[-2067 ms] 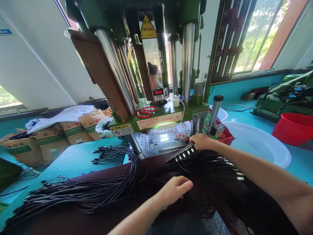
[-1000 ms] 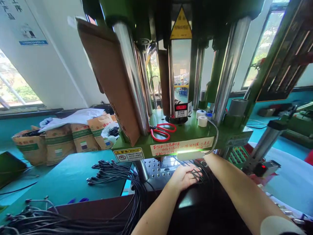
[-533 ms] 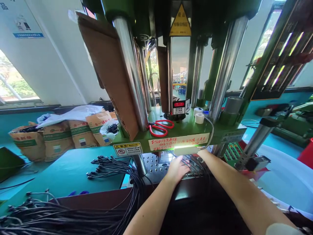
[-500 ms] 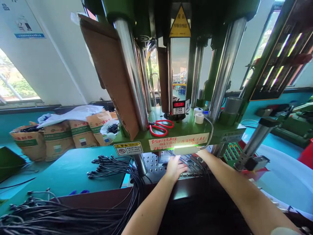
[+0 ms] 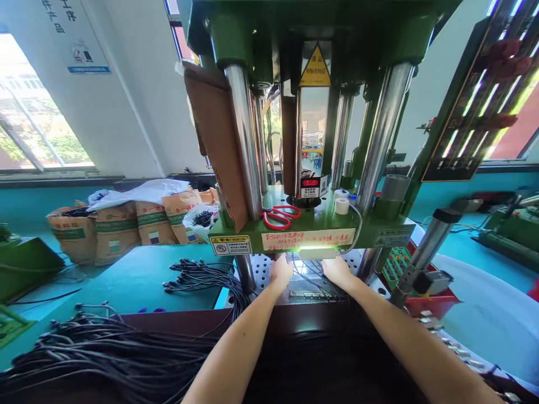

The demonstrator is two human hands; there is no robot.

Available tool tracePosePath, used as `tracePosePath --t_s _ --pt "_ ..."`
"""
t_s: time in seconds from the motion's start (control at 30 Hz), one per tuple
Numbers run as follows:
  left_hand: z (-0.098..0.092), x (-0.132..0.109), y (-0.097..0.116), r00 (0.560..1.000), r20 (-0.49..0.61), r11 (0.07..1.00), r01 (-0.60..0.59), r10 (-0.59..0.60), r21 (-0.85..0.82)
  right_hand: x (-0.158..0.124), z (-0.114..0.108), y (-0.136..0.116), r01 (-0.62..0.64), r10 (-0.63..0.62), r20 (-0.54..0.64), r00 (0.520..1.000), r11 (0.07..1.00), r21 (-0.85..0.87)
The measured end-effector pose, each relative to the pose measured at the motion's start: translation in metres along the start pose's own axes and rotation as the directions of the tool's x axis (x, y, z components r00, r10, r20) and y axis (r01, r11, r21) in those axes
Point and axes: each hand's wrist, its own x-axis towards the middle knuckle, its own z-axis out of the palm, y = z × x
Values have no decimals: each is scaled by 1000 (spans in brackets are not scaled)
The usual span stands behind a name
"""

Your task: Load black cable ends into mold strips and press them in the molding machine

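Note:
My left hand (image 5: 281, 273) reaches under the front beam of a green press (image 5: 311, 225), at the left side of a metal mould plate (image 5: 314, 294). Its fingers look curled, but what they hold is hidden. On the plate's right side, my right hand (image 5: 338, 273) also has bent fingers, their tips partly hidden below the lamp (image 5: 319, 254). Several thin dark cables (image 5: 314, 275) run across the plate between both hands and hang over its front edge. A perforated metal bed (image 5: 261, 270) shows beside my left hand.
Red-handled scissors (image 5: 281, 217) and white tape rolls (image 5: 341, 206) lie on the press beam. Bundles of black cables (image 5: 105, 350) spread at the left, with more on a teal table (image 5: 138, 275). Steel columns (image 5: 245, 275) flank the work area. A control box (image 5: 398, 262) stands right.
My left hand has moved from over the cables to the plate's left side. My right hand has come back into view at the right side. The camera view has shifted.

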Motion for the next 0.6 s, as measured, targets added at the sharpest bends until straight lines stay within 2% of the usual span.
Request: tracePosePath --t_s 0.17,0.4,0.6 --pt "3 -7 -4 998 16 994 -59 57 87 3 6 -3 -10 10 8 1000 1000 -19" --pt "2 0 -4 999 11 987 -48 47 155 5 4 -2 2 -2 -5 1000 999 -48" --pt "1 -14 11 991 -22 979 -126 131 157 2 -3 -12 54 -57 -54 997 997 -49"
